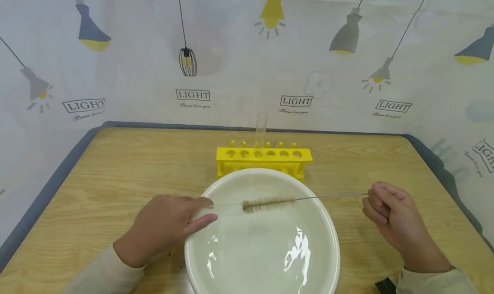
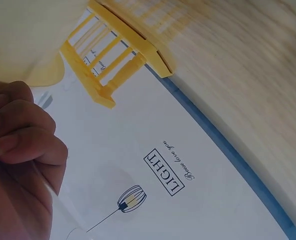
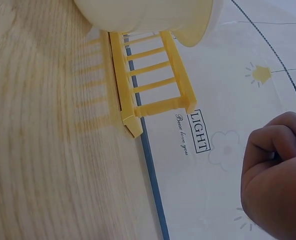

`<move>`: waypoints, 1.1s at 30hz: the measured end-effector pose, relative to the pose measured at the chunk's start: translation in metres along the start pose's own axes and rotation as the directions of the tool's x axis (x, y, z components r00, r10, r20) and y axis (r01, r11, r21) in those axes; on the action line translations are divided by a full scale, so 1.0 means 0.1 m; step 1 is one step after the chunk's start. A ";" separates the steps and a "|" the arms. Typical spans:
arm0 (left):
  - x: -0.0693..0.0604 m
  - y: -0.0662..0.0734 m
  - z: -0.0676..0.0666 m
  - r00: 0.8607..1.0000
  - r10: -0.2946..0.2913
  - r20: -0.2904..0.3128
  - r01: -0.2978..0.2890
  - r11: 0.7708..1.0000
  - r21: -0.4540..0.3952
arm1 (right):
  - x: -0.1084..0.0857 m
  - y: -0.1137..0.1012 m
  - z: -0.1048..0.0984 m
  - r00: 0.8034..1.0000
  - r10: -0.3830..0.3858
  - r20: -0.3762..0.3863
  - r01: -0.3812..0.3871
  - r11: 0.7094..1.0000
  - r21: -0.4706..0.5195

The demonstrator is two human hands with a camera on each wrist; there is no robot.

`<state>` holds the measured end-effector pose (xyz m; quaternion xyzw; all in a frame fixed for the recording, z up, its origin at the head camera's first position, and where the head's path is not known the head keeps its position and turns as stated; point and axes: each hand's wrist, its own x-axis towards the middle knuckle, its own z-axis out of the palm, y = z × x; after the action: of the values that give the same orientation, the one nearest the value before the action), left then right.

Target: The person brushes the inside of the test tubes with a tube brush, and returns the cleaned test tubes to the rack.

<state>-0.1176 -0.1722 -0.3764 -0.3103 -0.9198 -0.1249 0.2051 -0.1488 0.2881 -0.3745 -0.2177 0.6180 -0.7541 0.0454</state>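
My left hand [image 1: 166, 221] grips a clear glass tube [image 1: 227, 208] over the left part of a white basin [image 1: 334, 247]; in the left wrist view the fingers curl round the tube [image 2: 57, 202]. A bristle brush [image 1: 270, 203] lies level above the basin, its tip at the tube's mouth; whether the tip is inside is hard to tell. My right hand [image 1: 401, 225] pinches the far end of the brush's wire handle, right of the basin. The twisted wire [image 3: 273, 47] runs to that hand [image 3: 278, 170] in the right wrist view.
Behind the basin stands a yellow rack [image 1: 264, 154] with one clear tube [image 1: 260, 133] upright in it. A patterned cloth [image 1: 239, 62] hangs behind the wooden table [image 1: 135, 165]. A small black object [image 1: 386, 286] lies beside the right sleeve.
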 end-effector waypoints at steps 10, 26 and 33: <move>-0.01 0.03 -0.01 0.999 -0.022 0.027 0.023 1.000 -0.015 | -0.01 0.03 -0.04 0.996 -0.059 0.069 0.049 0.990 0.131; 0.01 0.06 -0.04 0.998 -0.021 0.059 0.018 0.999 0.046 | 0.01 0.06 -0.04 0.992 -0.069 0.102 0.046 0.976 0.215; 0.01 0.05 -0.04 0.996 -0.040 0.081 0.038 0.999 0.032 | 0.00 0.04 0.00 0.999 0.003 0.045 -0.005 0.999 0.046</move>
<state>-0.1136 -0.1691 -0.3722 -0.2940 -0.9351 -0.1020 0.1698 -0.1497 0.2876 -0.3783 -0.2323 0.5996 -0.7630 0.0657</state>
